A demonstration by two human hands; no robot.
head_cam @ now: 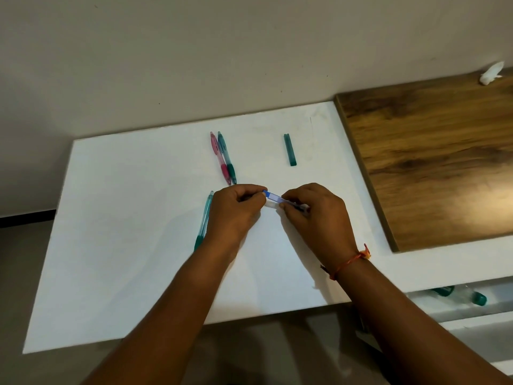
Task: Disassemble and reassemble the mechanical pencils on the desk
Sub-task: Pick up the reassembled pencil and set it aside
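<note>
Pinching pencil point(273, 196) — left hand point(236, 209), right hand point(313, 213)

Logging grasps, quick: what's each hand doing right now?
Left hand: pinches one end of the blue mechanical pencil.
Right hand: grips its other end.

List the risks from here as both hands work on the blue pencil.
1. The blue plastic pencil is pinched between the left hand and the right hand just above the white desk. A small part pulled free could drop and roll away.
2. The teal plastic pencil lies right beside the left wrist. A shift of that arm might knock it across the desk.
</note>
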